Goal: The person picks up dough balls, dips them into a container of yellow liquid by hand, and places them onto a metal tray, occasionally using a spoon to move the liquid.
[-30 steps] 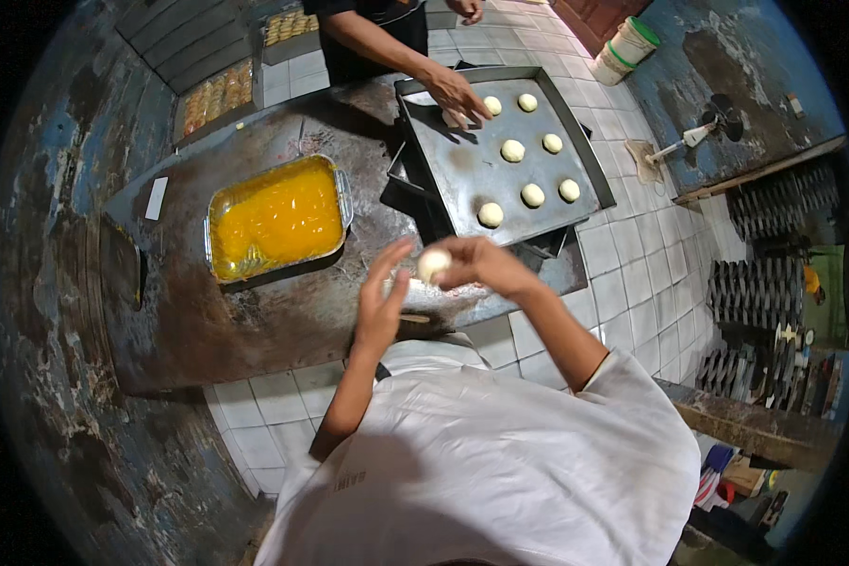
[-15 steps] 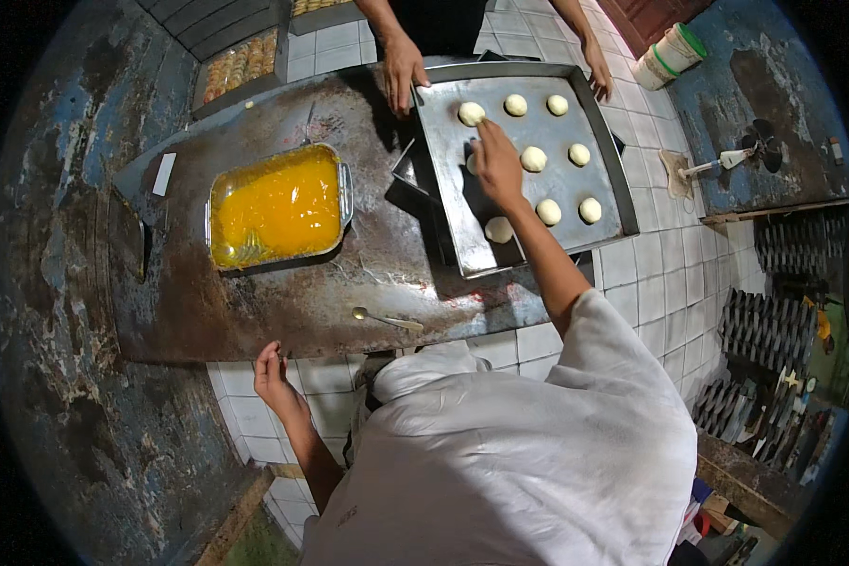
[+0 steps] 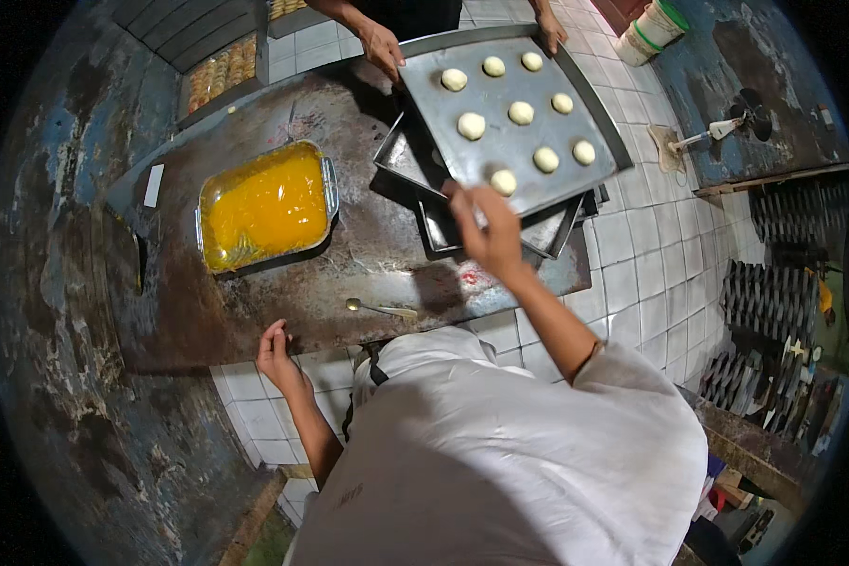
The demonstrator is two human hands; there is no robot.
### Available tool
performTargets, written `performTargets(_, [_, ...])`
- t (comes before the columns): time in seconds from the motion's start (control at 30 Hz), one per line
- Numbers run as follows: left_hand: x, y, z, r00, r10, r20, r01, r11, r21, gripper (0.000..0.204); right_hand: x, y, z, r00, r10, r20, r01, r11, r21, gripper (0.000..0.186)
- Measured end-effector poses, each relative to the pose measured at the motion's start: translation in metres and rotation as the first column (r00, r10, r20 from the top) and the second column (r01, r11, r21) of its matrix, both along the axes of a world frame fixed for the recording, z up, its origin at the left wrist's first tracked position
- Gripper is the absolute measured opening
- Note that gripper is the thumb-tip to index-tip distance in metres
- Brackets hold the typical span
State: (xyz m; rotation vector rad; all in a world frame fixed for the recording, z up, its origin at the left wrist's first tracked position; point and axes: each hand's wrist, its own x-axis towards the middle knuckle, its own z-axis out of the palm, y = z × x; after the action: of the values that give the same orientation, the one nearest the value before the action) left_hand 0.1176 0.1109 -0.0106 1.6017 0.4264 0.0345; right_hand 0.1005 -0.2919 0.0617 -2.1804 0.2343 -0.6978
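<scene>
My right hand (image 3: 489,226) hovers at the near edge of a metal baking tray (image 3: 590,179), close to a dough ball (image 3: 503,182); it is smeared by motion, so its grip cannot be made out. My left hand (image 3: 275,357) hangs just off the table's near edge, fingers loosely bent and holding nothing. Several pale round dough balls (image 3: 521,113) sit in rows on the tray. Across the table a co-worker's hands (image 3: 382,51) grip the tray's sides, and it is raised and tilted over other metal trays (image 3: 549,234).
A foil-coloured pan (image 3: 333,193) of yellow-orange glaze stands on the worn table (image 3: 179,321). Near the front edge lies a spoon (image 3: 379,308). Filled trays (image 3: 222,75) are at the far left; white buckets (image 3: 649,33) stand at the far right.
The co-worker has lifted and shifted the dough-ball tray away from me, uncovering the trays beneath. My right hand has drawn back from the dough balls toward me. My left hand stays about where it was.
</scene>
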Motion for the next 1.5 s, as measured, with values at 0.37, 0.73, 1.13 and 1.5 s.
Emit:
performTargets(0.37, [0.034,-0.09,0.031,0.967,-0.253,0.029,0.254,0.967,-0.004,0.014,0.061,-0.077,-0.119,0.962,-0.166,-0.218,0.022,0.84,-0.543,0.02])
performTargets(0.73, [0.037,-0.15,0.035,0.841,-0.53,0.111,0.533,0.846,0.005,0.012,0.007,-0.059,-0.047,0.951,-0.29,-0.106,0.146,0.724,-0.674,0.02])
performTargets(1.13, [0.044,-0.209,0.048,0.716,-0.694,0.071,0.697,0.717,-0.024,0.027,-0.003,0.061,-0.025,0.985,0.126,-0.119,0.012,0.634,0.773,0.03])
performTargets(1.5, [0.043,-0.012,0.008,0.929,-0.351,-0.115,0.031,0.385,-0.922,0.042,-0.008,0.19,-0.183,0.764,0.345,-0.545,-0.31,0.937,0.159,0.05])
